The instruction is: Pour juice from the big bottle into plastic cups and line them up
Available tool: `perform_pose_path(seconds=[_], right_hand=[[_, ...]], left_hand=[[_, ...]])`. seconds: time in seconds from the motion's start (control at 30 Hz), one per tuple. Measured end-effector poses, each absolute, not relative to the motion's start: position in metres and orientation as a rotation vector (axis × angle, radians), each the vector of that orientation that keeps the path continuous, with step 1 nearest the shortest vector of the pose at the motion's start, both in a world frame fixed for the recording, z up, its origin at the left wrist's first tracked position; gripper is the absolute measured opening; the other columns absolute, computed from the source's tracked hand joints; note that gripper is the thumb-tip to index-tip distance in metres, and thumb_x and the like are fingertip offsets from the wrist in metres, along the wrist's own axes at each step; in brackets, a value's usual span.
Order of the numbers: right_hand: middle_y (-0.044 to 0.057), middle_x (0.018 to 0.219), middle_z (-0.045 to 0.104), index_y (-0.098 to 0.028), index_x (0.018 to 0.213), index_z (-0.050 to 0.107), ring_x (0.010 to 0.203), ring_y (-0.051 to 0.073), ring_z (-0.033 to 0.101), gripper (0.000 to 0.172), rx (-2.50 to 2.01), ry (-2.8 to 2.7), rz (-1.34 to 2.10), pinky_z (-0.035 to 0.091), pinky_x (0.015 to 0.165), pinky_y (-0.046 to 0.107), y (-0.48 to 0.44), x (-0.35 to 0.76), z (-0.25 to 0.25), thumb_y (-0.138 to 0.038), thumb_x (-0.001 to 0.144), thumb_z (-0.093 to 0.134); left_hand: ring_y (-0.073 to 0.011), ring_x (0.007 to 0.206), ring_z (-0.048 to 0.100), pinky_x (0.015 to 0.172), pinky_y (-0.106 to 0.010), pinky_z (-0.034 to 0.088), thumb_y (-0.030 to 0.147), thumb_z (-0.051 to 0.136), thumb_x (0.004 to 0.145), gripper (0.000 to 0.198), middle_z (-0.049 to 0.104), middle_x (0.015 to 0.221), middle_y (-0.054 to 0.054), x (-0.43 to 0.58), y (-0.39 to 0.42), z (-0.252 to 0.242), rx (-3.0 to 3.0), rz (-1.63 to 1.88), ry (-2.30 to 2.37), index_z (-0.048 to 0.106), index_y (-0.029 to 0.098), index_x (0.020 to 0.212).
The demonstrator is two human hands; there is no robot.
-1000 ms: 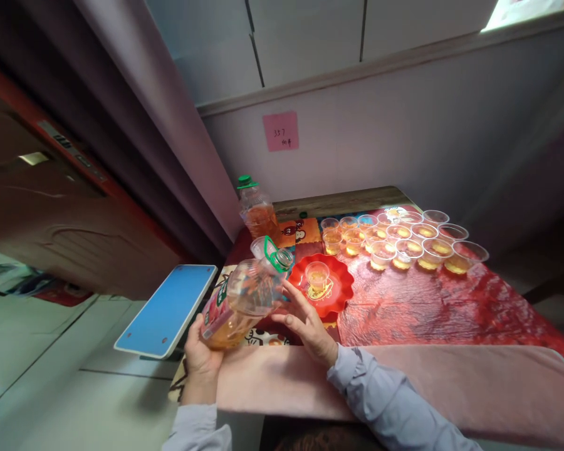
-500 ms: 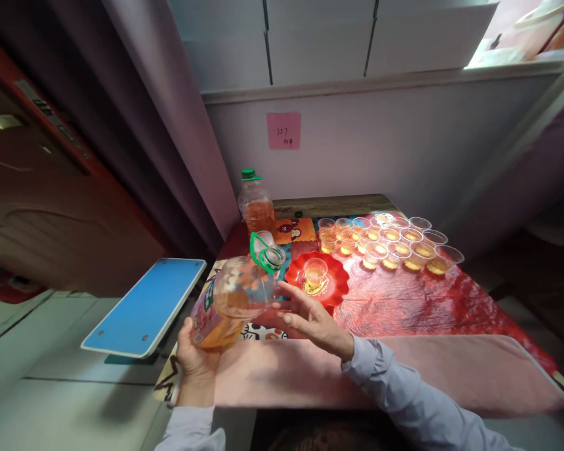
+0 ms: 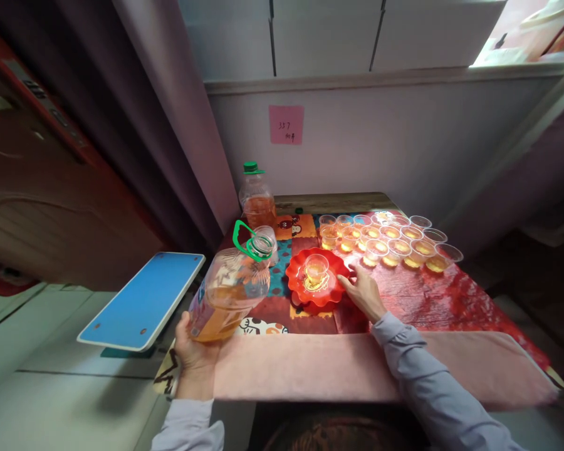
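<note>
In the head view my left hand (image 3: 192, 351) is wrapped around the lower part of a large clear plastic bottle (image 3: 232, 285). The bottle leans to the right, partly full of amber drink. Its mouth is uncapped, with a green handle ring at the neck. My right hand (image 3: 363, 291) is at the right rim of a red scalloped plate (image 3: 301, 291), thumb over the edge and fingers beside it. A clear plastic cup (image 3: 316, 268) with a little amber drink stands on that plate. Behind the bottle neck is another clear cup (image 3: 272, 250), partly hidden.
Several clear cups (image 3: 399, 247) of amber drink stand in rows at the back right of the table. A second bottle (image 3: 258, 207), green-capped, stands at the back left. A pink cloth (image 3: 310, 369) covers the front edge. A blue board (image 3: 143, 300) lies left of the table.
My right hand has moved right, away from the bottle, to the red plate's rim. The bottle's neck has shifted slightly left in my left hand.
</note>
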State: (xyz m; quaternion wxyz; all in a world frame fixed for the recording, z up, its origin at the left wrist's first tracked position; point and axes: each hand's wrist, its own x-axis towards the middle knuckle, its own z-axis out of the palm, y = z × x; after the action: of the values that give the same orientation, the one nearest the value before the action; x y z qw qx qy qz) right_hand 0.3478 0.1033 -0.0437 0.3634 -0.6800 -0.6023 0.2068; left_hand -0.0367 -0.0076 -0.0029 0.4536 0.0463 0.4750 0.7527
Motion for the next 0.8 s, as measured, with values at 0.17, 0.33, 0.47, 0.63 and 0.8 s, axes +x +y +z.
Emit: perform_pose_path(seconds=[0.17,0.33,0.47,0.63,0.8], right_hand=[[0.01,0.099,0.084,-0.02,0.115,0.077,0.087,0.027,0.08,0.033,-1.706,-1.568,0.632,0.06,0.083,0.037,0.103,0.341,-0.052,-0.029,0.087,0.062],[0.006,0.093,0.084,-0.021,0.116,0.078,0.083,0.027,0.08,0.035,-1.636,-1.594,0.714,0.059,0.078,0.036,0.094,0.336,-0.05,-0.032,0.086,0.062],[0.006,0.086,0.081,-0.019,0.128,0.077,0.077,0.026,0.077,0.044,-1.614,-1.644,0.738,0.059,0.077,0.037,0.086,0.336,-0.05,-0.038,0.091,0.063],[0.021,0.12,0.08,-0.012,0.146,0.066,0.093,0.033,0.078,0.067,-1.611,-1.688,0.424,0.062,0.084,0.046,0.088,0.343,-0.037,-0.056,0.096,0.069],[0.022,0.145,0.071,-0.016,0.155,0.058,0.124,0.036,0.074,0.075,-1.276,-1.896,0.367,0.061,0.104,0.051,0.098,0.321,-0.005,-0.063,0.098,0.073]], left_hand=[[-0.0378,0.093,0.078,0.074,-0.052,0.066,0.056,0.066,0.085,0.056,0.082,0.104,-0.014,-0.033,-0.008,0.001,0.098,1.863,1.16,0.079,0.019,0.124],[-0.0386,0.095,0.078,0.076,-0.053,0.066,0.058,0.067,0.084,0.053,0.082,0.104,-0.012,-0.03,-0.009,0.002,0.13,1.86,1.158,0.08,0.022,0.12],[-0.0381,0.096,0.078,0.076,-0.052,0.066,0.057,0.068,0.083,0.048,0.082,0.104,-0.011,-0.03,-0.009,0.001,0.154,1.855,1.166,0.08,0.024,0.115],[-0.0384,0.1,0.076,0.082,-0.053,0.065,0.059,0.069,0.082,0.05,0.082,0.106,-0.011,-0.03,-0.009,0.0,0.163,1.871,1.162,0.08,0.025,0.116],[-0.0314,0.097,0.075,0.092,-0.053,0.063,0.054,0.065,0.085,0.047,0.082,0.108,-0.009,-0.03,-0.008,0.0,0.195,1.908,1.208,0.081,0.022,0.115]])
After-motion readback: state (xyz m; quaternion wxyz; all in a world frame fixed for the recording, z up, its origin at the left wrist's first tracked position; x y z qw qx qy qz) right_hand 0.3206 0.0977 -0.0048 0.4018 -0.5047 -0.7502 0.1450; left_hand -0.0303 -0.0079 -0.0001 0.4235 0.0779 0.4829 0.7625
